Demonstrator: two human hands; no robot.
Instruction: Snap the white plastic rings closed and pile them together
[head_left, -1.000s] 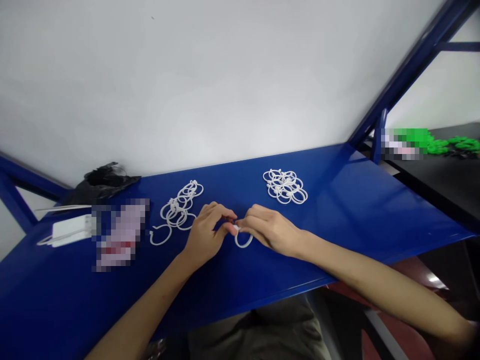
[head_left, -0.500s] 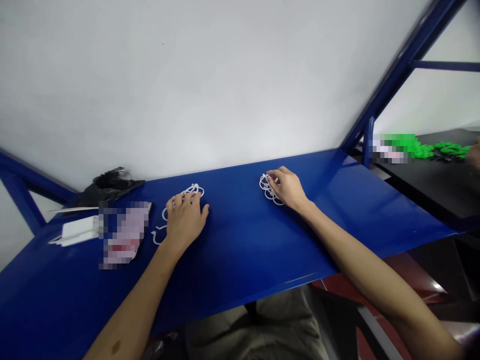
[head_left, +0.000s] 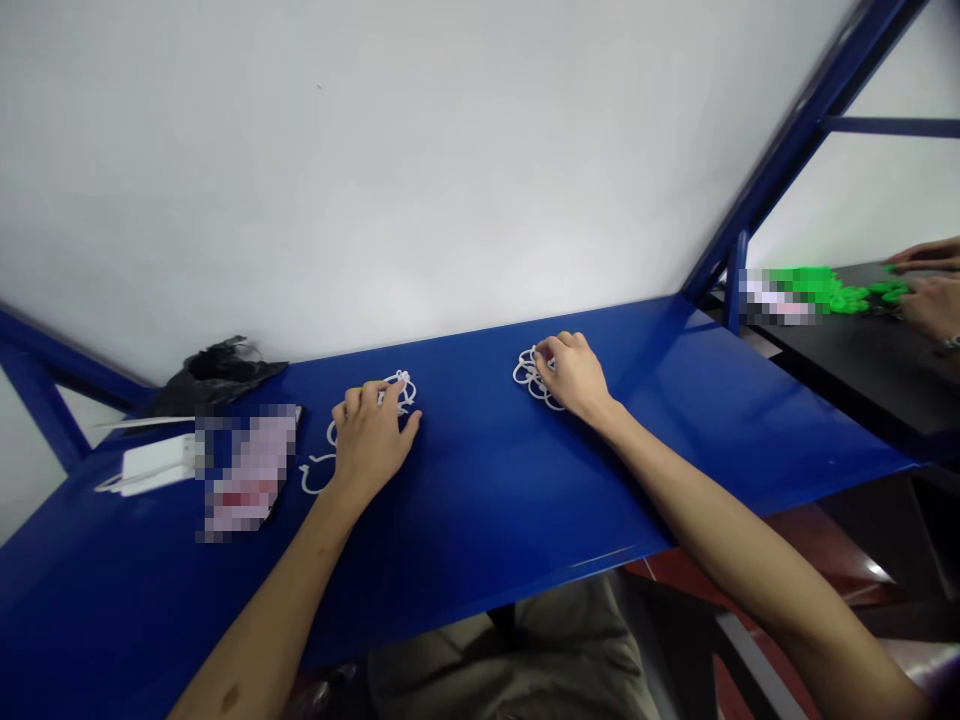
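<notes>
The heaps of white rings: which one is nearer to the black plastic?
The left heap, partly covered by the left hand, is nearer to the black plastic; the other heap, at the right hand, lies farther from it.

A workshop is suggested by the table (head_left: 480, 500), rings (head_left: 534, 381) heaped on it, and green parts (head_left: 847, 300) being handled right of it.
</notes>
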